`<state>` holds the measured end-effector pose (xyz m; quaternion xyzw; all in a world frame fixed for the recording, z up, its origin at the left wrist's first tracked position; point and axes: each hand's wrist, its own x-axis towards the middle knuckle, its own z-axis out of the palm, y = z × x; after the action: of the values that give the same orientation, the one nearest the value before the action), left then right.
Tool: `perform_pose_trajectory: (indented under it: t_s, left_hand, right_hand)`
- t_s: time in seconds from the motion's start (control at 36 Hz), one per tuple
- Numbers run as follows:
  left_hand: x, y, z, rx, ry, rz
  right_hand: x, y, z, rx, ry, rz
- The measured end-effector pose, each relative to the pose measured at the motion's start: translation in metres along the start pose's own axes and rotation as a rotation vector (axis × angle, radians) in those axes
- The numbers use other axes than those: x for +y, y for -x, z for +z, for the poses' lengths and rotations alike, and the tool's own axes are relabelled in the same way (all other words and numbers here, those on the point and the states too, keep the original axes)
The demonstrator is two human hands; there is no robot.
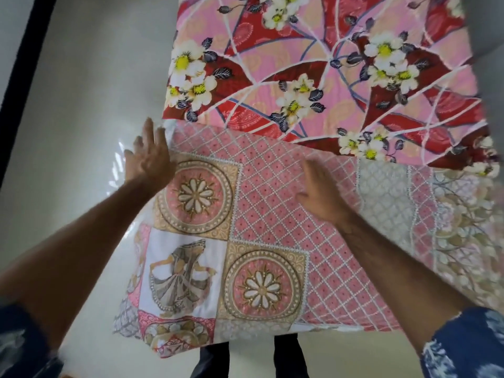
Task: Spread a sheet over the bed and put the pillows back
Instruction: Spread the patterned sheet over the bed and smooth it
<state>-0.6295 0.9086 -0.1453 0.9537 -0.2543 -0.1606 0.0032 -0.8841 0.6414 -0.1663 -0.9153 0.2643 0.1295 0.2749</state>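
Patchwork pillow (245, 241) flat at near end of bed, edge touching floral sheet (327, 64); left hand (148, 156) spread at corner, right hand (321, 195) flat on top, squaring it into place.

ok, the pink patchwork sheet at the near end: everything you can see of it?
The patchwork sheet is thin printed cloth: pink lattice panels, round flower medallions in tan squares, a white panel with a dancer figure. It lies flat over the near end of the bed, its far edge under the red floral sheet. The left hand sits at its left edge; the right hand presses flat on it.
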Motion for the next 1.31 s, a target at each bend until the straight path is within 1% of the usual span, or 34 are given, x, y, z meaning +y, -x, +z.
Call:
perform_pose_trajectory:
  t_s: [0.06, 0.14, 0.19, 0.22, 0.31, 0.39, 0.47, 0.56, 0.67, 0.75, 0.81, 0.83, 0.89, 0.94, 1.0, 1.06, 1.11, 1.17, 1.22, 1.31]
  left_hand:
    - [0.013, 0.018, 0.018, -0.005, -0.065, 0.099]
    - [0.046, 0.043, 0.049, 0.008, -0.12, 0.359]
    - [0.075, 0.059, 0.067, -0.038, -0.149, 0.52]
    - [0.091, 0.066, 0.074, -0.06, -0.168, 0.571]
    - [0.138, 0.082, 0.087, -0.068, -0.177, 0.598]
    - [0.179, 0.086, 0.093, -0.056, -0.204, 0.644]
    - [0.212, 0.082, 0.092, -0.114, -0.241, 0.639]
    - [0.239, 0.074, 0.089, -0.198, -0.271, 0.582]
    - [0.259, 0.061, 0.085, -0.244, -0.312, 0.547]
    - [0.269, 0.056, 0.082, -0.277, -0.348, 0.518]
    - [0.275, 0.056, 0.079, -0.279, -0.365, 0.505]
    - [0.277, 0.056, 0.078, -0.282, -0.367, 0.497]
    - [0.28, 0.057, 0.076, -0.291, -0.369, 0.484]
    - [0.283, 0.058, 0.075, -0.302, -0.373, 0.47]
    - [0.287, 0.058, 0.075, -0.31, -0.371, 0.454]
    - [0.289, 0.056, 0.074, -0.332, -0.351, 0.436]
    - [0.29, 0.053, 0.073, -0.336, -0.323, 0.436]
    - [0.288, 0.05, 0.071, -0.307, -0.302, 0.44]
    - [0.283, 0.05, 0.072, -0.241, -0.264, 0.421]
    - [0.271, 0.061, 0.079, -0.163, -0.154, 0.363]
  right_hand:
    - [0.023, 0.022, 0.009, 0.03, 0.112, 0.018]
    - [0.066, 0.059, 0.015, 0.057, 0.245, 0.089]
    - [0.095, 0.08, 0.011, 0.046, 0.27, 0.137]
    - [0.109, 0.089, 0.006, 0.027, 0.276, 0.167]
    - [0.154, 0.107, -0.016, -0.01, 0.257, 0.253]
    - [0.2, 0.114, -0.046, 0.03, 0.198, 0.329]
    - [0.247, 0.105, -0.077, 0.073, 0.159, 0.363]
    - [0.284, 0.089, -0.107, 0.068, 0.185, 0.372]
    - [0.312, 0.066, -0.144, 0.022, 0.148, 0.289]
    - [0.334, 0.046, -0.159, -0.016, 0.231, 0.275]
    - [0.345, 0.035, -0.17, -0.029, 0.195, 0.217]
    - [0.349, 0.03, -0.176, -0.066, 0.14, 0.181]
    - [0.352, 0.025, -0.191, -0.216, 0.073, 0.132]
    - [0.361, 0.021, -0.207, -0.393, 0.069, 0.141]
    - [0.377, 0.02, -0.221, -0.478, 0.142, 0.159]
    - [0.391, 0.021, -0.234, -0.458, 0.202, 0.123]
    - [0.4, 0.022, -0.247, -0.391, 0.227, 0.109]
    - [0.407, 0.019, -0.254, -0.352, 0.273, 0.115]
    - [0.409, 0.019, -0.254, -0.3, 0.34, 0.152]
    - [0.41, 0.024, -0.242, -0.09, 0.407, 0.215]
